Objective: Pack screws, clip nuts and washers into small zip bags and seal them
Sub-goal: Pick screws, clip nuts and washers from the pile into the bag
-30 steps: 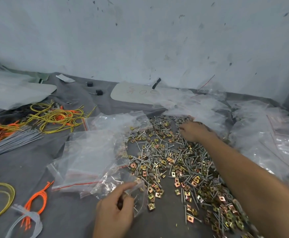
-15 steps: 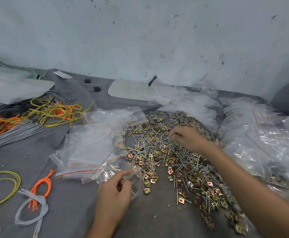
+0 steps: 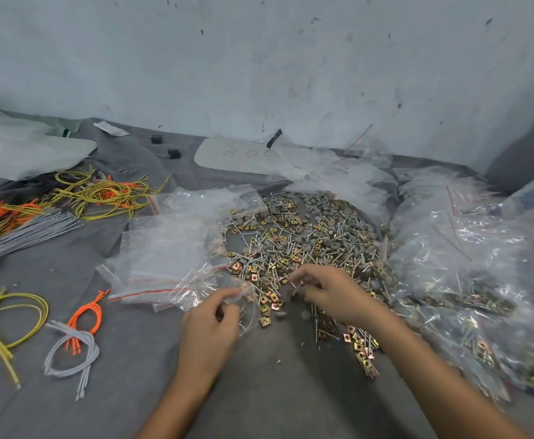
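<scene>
A wide heap of screws, brass clip nuts and grey washers lies on the grey cloth in the middle. My left hand pinches the mouth of a small clear zip bag with a few screws inside. My right hand hovers just right of the bag, fingers curled, pinching a screw and small parts. Empty zip bags with red strips are stacked to the left of the heap.
Filled bags pile up on the right. Yellow, orange and grey wire bundles lie at the left, with loose loops near the front left. A pale board and the wall stand at the back.
My right hand has pulled back from the far side of the heap toward the bag, now holding a screw. My left hand kept hold of the bag.
</scene>
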The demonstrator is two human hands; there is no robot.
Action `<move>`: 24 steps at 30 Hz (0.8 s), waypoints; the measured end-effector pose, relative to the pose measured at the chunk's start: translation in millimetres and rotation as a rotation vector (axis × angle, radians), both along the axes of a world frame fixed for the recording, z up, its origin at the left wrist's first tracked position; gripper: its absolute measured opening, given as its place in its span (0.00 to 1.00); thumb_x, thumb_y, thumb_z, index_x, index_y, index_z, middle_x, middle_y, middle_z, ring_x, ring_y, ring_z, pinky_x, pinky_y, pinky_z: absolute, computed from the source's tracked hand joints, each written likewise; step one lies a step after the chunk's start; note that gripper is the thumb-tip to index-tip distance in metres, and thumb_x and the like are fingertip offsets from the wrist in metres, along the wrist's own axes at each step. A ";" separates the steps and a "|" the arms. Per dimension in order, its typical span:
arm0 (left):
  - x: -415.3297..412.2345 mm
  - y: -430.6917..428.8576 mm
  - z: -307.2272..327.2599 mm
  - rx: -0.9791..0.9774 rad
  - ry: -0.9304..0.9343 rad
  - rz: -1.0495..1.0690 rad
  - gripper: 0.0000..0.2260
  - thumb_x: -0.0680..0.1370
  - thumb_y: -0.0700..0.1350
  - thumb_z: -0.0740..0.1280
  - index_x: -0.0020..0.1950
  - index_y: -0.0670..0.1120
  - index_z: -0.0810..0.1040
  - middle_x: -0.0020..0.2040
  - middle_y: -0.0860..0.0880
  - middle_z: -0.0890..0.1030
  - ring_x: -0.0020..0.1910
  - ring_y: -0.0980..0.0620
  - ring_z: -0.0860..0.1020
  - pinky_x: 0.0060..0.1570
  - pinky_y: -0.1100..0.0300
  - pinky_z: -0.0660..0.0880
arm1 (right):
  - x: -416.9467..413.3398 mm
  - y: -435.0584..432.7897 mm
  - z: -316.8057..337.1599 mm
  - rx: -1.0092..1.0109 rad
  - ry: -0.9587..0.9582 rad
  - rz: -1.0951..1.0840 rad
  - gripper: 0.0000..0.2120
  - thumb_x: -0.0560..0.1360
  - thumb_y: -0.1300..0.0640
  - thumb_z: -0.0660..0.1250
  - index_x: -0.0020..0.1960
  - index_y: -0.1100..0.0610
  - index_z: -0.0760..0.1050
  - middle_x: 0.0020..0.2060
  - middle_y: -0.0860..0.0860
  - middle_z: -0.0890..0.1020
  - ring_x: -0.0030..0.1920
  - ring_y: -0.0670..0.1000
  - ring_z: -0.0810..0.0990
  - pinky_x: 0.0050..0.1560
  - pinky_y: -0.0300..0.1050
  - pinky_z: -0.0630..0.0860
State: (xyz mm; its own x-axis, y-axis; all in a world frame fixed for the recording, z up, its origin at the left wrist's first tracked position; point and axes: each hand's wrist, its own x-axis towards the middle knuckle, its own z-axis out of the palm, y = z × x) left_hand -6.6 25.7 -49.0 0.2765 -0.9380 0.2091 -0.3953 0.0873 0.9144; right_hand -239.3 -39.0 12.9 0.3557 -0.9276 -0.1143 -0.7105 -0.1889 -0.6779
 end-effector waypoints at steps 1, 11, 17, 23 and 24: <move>-0.2 0.0 0.0 -0.005 -0.004 -0.005 0.13 0.71 0.48 0.61 0.47 0.61 0.83 0.30 0.51 0.79 0.28 0.54 0.74 0.30 0.62 0.70 | -2.5 0.8 -0.5 -0.027 0.003 -0.025 0.12 0.81 0.61 0.65 0.56 0.44 0.79 0.49 0.40 0.83 0.43 0.45 0.84 0.44 0.45 0.82; -0.7 -0.6 0.1 -0.010 -0.006 -0.007 0.14 0.70 0.48 0.61 0.46 0.63 0.82 0.29 0.50 0.78 0.26 0.58 0.71 0.28 0.64 0.68 | -6.6 10.1 -6.4 -0.070 0.001 -0.094 0.14 0.79 0.62 0.67 0.55 0.43 0.78 0.50 0.40 0.84 0.53 0.38 0.81 0.53 0.39 0.77; -1.2 -0.4 0.4 -0.016 -0.005 -0.009 0.14 0.71 0.47 0.62 0.47 0.63 0.82 0.30 0.51 0.79 0.25 0.59 0.70 0.28 0.65 0.67 | -10.4 14.1 -2.5 -0.139 0.039 -0.149 0.18 0.78 0.63 0.67 0.54 0.38 0.75 0.53 0.41 0.81 0.55 0.41 0.79 0.55 0.41 0.78; -1.8 -0.7 0.6 -0.017 -0.009 -0.003 0.14 0.71 0.47 0.62 0.48 0.59 0.83 0.28 0.53 0.77 0.26 0.59 0.71 0.29 0.64 0.68 | -4.2 21.0 4.9 -0.220 0.075 -0.149 0.09 0.82 0.56 0.65 0.57 0.42 0.77 0.48 0.36 0.82 0.49 0.39 0.81 0.51 0.37 0.77; -1.8 -0.6 0.6 -0.018 -0.010 -0.002 0.14 0.71 0.46 0.62 0.48 0.59 0.83 0.28 0.53 0.77 0.26 0.59 0.71 0.29 0.65 0.68 | 0.2 23.4 5.0 -0.187 0.015 -0.138 0.09 0.81 0.56 0.67 0.56 0.42 0.77 0.45 0.36 0.83 0.46 0.39 0.82 0.48 0.37 0.78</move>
State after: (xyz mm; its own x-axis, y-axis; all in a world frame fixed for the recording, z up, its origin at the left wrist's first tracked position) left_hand -8.3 25.0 -48.4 0.2727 -0.9345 0.2289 -0.4044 0.1046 0.9086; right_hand -239.1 -15.6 17.9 0.2233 -0.9729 0.0602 -0.7478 -0.2106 -0.6296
